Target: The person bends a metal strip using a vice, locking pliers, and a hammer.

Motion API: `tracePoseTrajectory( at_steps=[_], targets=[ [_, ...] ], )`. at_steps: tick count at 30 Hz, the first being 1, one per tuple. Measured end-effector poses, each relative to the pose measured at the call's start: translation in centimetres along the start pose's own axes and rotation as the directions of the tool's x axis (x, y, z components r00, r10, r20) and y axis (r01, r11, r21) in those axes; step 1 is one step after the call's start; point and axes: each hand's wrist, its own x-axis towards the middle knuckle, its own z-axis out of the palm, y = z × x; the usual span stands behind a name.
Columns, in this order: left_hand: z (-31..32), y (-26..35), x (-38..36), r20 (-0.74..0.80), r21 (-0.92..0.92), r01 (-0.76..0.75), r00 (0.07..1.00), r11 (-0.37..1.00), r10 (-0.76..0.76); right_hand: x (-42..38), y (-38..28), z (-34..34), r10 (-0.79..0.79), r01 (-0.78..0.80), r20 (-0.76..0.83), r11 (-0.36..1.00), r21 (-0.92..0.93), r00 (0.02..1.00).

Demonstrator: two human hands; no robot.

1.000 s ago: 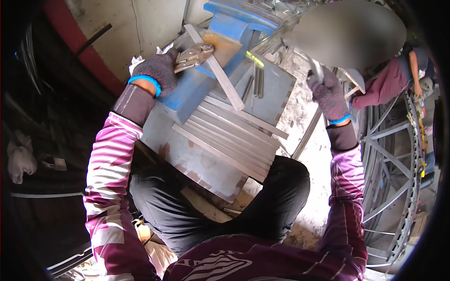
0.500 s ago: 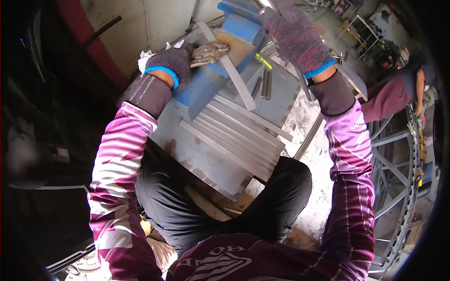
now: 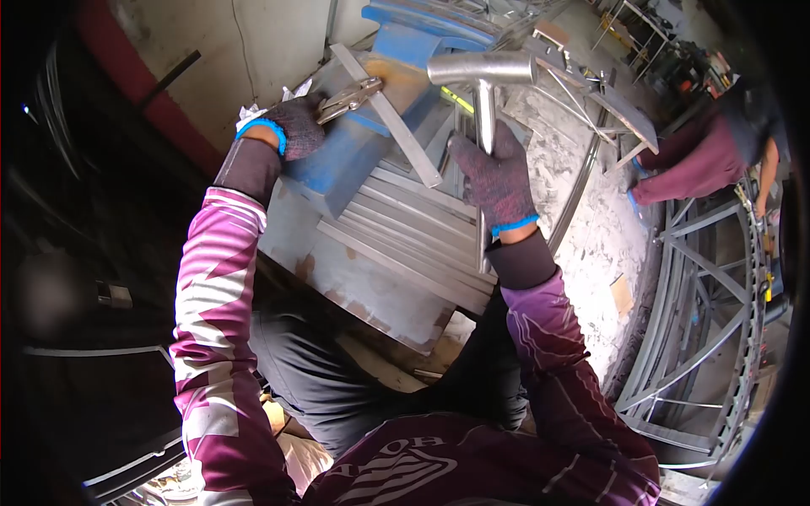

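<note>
My left hand (image 3: 299,126), in a dark knitted glove, is closed around locking pliers (image 3: 350,99). The pliers' jaws are on a flat metal bar (image 3: 401,131), which lies slantwise across a blue, anvil-shaped block (image 3: 342,160) with a rusty top. In my gloved right hand (image 3: 498,181) is a hammer (image 3: 483,69) with a metal handle, fingers wrapped round it. The hammer's head is raised to the right of the bar, apart from it. Several flat metal bars (image 3: 413,232) lie side by side on the metal plate below the block.
The grey metal plate (image 3: 337,282) stands in front of my knees. A yellow-green marker-like stick (image 3: 456,101) lies behind the hammer. At the right are a metal truss frame (image 3: 709,295) and a person in maroon trousers (image 3: 696,173). A small wooden-topped stand (image 3: 629,122) is behind.
My right hand has come down and inward with the hammer, whose head is now fully in view. My left hand, pliers and bar appear slightly further left as the view shifts.
</note>
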Motion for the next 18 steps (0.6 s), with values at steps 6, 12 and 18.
tracePoseTrajectory(
  at_steps=[6, 12, 18],
  targets=[
    [-1.6, 1.7, -1.5, 0.119, -0.100, 0.028, 0.993, 0.995, -0.016, -2.0, 2.6, 0.6, 0.198, -0.195, 0.008, 0.957, 0.217, 0.980],
    [-0.7, 1.9, -3.3, -0.202, -0.112, 0.079, 0.974, 0.991, -0.101, -2.1, 2.3, 2.7, 0.294, -0.328, 0.149, 0.874, 0.359, 0.944],
    [-1.1, 2.3, -3.3, -0.123, -0.141, 0.108, 0.984, 0.984, -0.126, -2.4, 2.1, 2.8, 0.281, -0.301, 0.108, 0.874, 0.380, 0.953]
  ],
)
